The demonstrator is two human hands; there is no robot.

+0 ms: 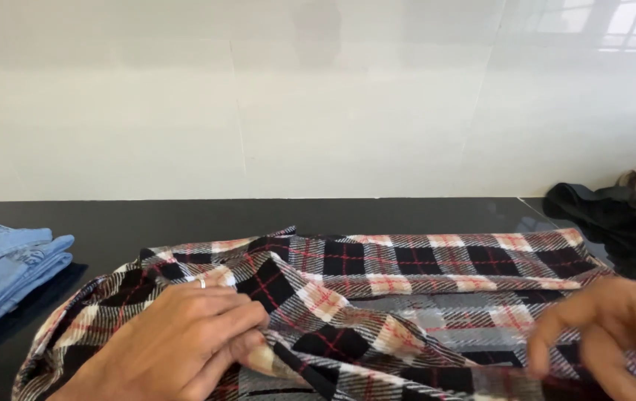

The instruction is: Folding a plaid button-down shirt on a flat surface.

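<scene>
Head view: the left hand has its grip closed on a bunched fold of the plaid shirt, while the right hand pinches the cloth's near edge. The shirt lies rumpled across the black bench, only partly folded. Folded blue denim sits finished at left; a dark clothes heap waits at right.
</scene>
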